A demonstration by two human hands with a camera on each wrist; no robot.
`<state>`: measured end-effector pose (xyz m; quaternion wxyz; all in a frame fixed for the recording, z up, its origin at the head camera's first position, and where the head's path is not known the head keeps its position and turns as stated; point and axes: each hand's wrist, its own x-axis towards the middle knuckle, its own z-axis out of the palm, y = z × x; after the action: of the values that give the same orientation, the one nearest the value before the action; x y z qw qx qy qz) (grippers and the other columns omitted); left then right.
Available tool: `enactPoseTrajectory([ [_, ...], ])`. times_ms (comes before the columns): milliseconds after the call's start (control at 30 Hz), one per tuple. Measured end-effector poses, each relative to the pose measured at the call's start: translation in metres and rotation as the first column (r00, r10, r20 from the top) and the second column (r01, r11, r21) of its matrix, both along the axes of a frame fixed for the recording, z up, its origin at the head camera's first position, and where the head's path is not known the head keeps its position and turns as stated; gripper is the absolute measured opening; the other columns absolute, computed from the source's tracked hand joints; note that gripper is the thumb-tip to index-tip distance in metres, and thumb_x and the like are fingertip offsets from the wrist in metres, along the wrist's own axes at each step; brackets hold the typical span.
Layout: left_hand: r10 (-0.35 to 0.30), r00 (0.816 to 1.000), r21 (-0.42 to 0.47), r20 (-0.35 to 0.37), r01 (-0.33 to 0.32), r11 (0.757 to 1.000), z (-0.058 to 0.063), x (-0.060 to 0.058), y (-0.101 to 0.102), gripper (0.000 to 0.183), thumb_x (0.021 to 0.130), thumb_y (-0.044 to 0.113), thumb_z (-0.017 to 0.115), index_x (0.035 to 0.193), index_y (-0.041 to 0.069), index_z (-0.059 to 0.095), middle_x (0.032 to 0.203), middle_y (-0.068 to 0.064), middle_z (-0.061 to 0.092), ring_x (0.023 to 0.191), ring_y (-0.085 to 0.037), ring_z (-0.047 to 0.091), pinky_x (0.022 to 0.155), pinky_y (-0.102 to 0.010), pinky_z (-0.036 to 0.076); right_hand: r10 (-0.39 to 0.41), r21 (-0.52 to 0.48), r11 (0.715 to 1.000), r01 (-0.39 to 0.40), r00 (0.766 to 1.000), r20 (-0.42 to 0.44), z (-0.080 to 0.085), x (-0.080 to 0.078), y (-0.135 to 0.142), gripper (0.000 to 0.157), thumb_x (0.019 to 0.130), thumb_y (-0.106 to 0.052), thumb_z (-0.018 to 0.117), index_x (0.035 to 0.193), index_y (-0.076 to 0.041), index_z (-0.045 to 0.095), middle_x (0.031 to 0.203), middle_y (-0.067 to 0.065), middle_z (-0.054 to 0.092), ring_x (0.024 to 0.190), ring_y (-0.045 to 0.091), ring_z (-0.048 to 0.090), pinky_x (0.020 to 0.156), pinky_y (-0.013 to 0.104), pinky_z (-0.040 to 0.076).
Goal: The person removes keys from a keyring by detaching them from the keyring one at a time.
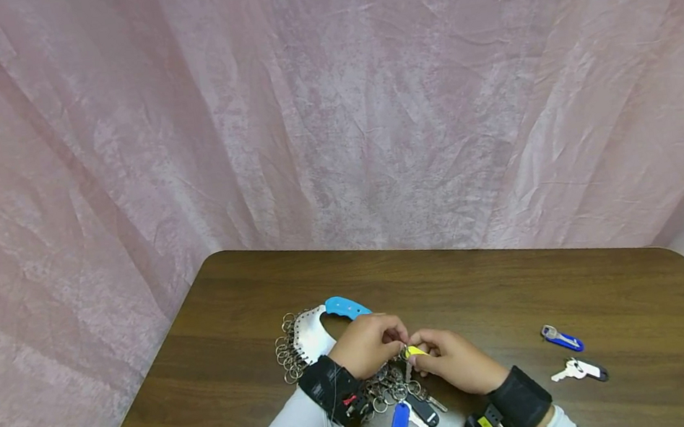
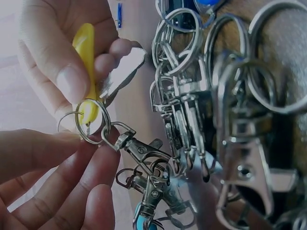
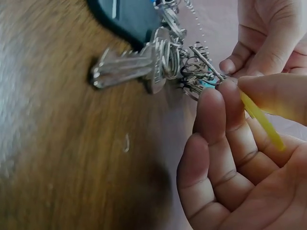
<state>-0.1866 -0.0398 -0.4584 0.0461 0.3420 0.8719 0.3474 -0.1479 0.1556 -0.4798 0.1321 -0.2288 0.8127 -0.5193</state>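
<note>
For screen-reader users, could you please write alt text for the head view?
A person's right hand pinches a yellow key tag, the left hand close beside it, near metal rings on a brown table. A pale curved plate with a blue handle lies left; a black-tagged key lies right.

The head camera looks forward and down from well above the left hand point(image 1: 370, 344) and right hand point(image 1: 461, 363), with table point(image 1: 477, 289) around and curtain point(image 1: 380, 113) beyond. Each wrist camera, turned sideways, faces its own hand from close by, and both share the yellow tag point(image 2: 85, 52) in the right hand
</note>
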Motion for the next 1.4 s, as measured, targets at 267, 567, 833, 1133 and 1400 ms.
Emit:
enactPoseTrajectory([
  [267,0.015,1.0,-0.036,-0.026,-0.016,0.999,-0.002,0.0,0.001,0.015,0.081,0.005,0.067,0.085,0.019,0.064,0.075,0.014,0.057,0.069,0.0,0.052,0.064,-0.017,0.043,-0.017,-0.015,1.0,0.018,0.999,0.033,0.022,0.008,-0.006,0.011,0.092,0.004,0.051,0.101,0.005,0.057,0.082,0.017,0.059,0.074,0.032,0.058,0.067,0.039,0.051],
  [567,0.02,1.0,-0.029,0.018,-0.019,0.999,-0.004,0.001,0.002,0.014,0.082,0.005,0.067,0.085,0.019,0.064,0.075,0.013,0.06,0.07,0.001,0.054,0.065,-0.018,0.044,-0.074,-0.004,0.997,0.074,0.997,0.016,-0.005,0.0,-0.003,0.006,0.094,-0.009,0.054,0.094,-0.005,0.058,0.077,0.009,0.058,0.068,0.023,0.059,0.062,0.032,0.051],
  [833,0.017,0.998,-0.008,0.06,-0.016,1.0,-0.004,0.001,0.003,0.018,0.079,0.001,0.066,0.089,0.015,0.063,0.077,0.01,0.06,0.071,0.001,0.054,0.066,-0.017,0.045,-0.124,-0.005,0.992,0.123,0.992,-0.007,-0.007,0.0,-0.004,0.005,0.094,-0.01,0.055,0.093,-0.006,0.058,0.074,0.008,0.058,0.066,0.021,0.058,0.059,0.033,0.051],
  [1133,0.038,0.998,-0.033,0.049,-0.037,0.999,-0.003,0.001,0.002,0.016,0.08,0.004,0.068,0.089,0.015,0.062,0.075,0.011,0.06,0.069,0.0,0.053,0.064,-0.018,0.044,-0.171,0.069,0.982,0.176,0.983,-0.07,-0.002,0.001,-0.005,0.007,0.093,-0.011,0.056,0.098,-0.012,0.06,0.074,0.004,0.06,0.066,0.017,0.058,0.06,0.029,0.047],
  [1400,0.045,0.999,-0.035,-0.009,-0.046,0.998,-0.005,0.0,0.001,0.017,0.079,0.004,0.069,0.081,0.018,0.06,0.071,0.013,0.058,0.067,0.0,0.053,0.062,-0.018,0.043,-0.203,0.043,0.978,0.205,0.978,-0.053,0.0,0.001,-0.004,0.006,0.091,-0.011,0.06,0.096,-0.012,0.057,0.073,0.006,0.059,0.064,0.019,0.058,0.061,0.029,0.048],
])
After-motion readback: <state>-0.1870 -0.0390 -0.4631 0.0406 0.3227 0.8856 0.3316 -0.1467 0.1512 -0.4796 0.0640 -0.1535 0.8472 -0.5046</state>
